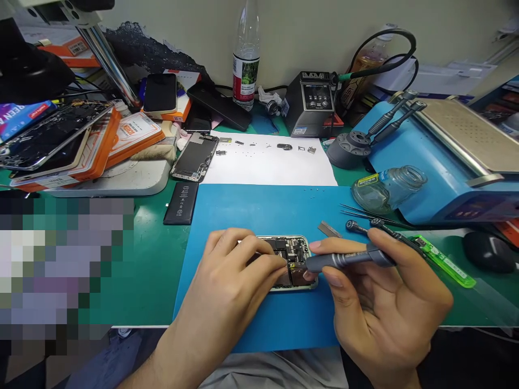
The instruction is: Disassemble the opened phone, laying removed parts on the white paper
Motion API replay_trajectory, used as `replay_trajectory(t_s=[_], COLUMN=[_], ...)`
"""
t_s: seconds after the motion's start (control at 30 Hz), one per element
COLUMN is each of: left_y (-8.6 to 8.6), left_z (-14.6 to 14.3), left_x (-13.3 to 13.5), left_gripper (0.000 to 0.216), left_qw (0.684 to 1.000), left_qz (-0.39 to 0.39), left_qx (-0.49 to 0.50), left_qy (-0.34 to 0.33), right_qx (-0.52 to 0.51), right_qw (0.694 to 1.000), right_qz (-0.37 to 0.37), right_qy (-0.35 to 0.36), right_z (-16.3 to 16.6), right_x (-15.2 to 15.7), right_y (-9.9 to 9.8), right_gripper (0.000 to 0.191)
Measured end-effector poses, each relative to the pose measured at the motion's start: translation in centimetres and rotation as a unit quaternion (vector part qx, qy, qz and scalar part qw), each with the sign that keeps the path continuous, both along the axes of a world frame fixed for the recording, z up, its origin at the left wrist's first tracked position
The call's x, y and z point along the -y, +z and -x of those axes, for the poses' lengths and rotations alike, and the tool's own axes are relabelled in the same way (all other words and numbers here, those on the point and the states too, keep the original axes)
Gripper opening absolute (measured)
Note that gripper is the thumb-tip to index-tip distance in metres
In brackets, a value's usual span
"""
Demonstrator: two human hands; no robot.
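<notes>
An opened phone (292, 252) with its circuit boards bare lies on a blue mat (251, 210). My left hand (235, 270) rests over the phone's left part, fingers curled and pressing down on it. My right hand (377, 292) grips a grey screwdriver (344, 260), whose tip touches the phone's inside near the right lower corner. Much of the phone is hidden under my left fingers.
A white sheet (271, 162) with small removed parts lies behind the mat, beside a phone screen (194, 158) and a black battery (181, 203). Tweezers (365, 213), a glass jar (385, 189), a blue machine (446, 162), a soldering station (310, 102) and a bottle (246, 59) stand around.
</notes>
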State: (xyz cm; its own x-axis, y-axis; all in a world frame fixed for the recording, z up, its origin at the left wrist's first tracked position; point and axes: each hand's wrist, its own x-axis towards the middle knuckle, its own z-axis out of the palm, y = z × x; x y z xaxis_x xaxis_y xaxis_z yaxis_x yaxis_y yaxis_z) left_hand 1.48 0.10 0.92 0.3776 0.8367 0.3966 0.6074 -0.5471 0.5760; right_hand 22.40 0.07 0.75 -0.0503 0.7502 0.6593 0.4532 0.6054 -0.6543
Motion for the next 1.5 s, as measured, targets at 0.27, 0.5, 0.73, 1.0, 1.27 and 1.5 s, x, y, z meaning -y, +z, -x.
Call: replay_trajectory(t_s=[0.27, 0.5, 0.73, 1.0, 1.27, 1.5], left_y=[0.0, 0.0, 0.3, 0.5, 0.2, 0.1], left_z=[-0.2, 0.0, 0.0, -0.1, -0.2, -0.2], left_x=[-0.1, 0.3, 0.3, 0.4, 0.2, 0.1], left_gripper=[0.016, 0.012, 0.017, 0.018, 0.015, 0.014], left_qw=[1.000, 1.000, 0.999, 0.999, 1.000, 1.000], left_qz=[0.003, 0.022, 0.048, 0.048, 0.023, 0.003], left_qx=[-0.023, -0.005, 0.009, 0.017, 0.001, -0.007], left_qy=[-0.021, -0.003, -0.007, -0.002, 0.010, 0.021], right_qx=[-0.006, 0.034, 0.033, 0.087, 0.114, 0.102], right_qw=[0.995, 0.995, 0.996, 0.992, 0.993, 0.993], right_qz=[-0.047, 0.005, 0.017, -0.030, -0.021, -0.044], right_qy=[-0.092, -0.099, -0.082, -0.089, -0.022, -0.039], right_z=[-0.1, 0.0, 0.1, -0.2, -0.6, -0.3], right_x=[0.3, 0.7, 0.7, 0.4, 0.4, 0.3], right_y=[-0.6, -0.9, -1.1, -1.1, -0.9, -0.7], right_gripper=[0.069, 0.061, 0.062, 0.069, 0.073, 0.071])
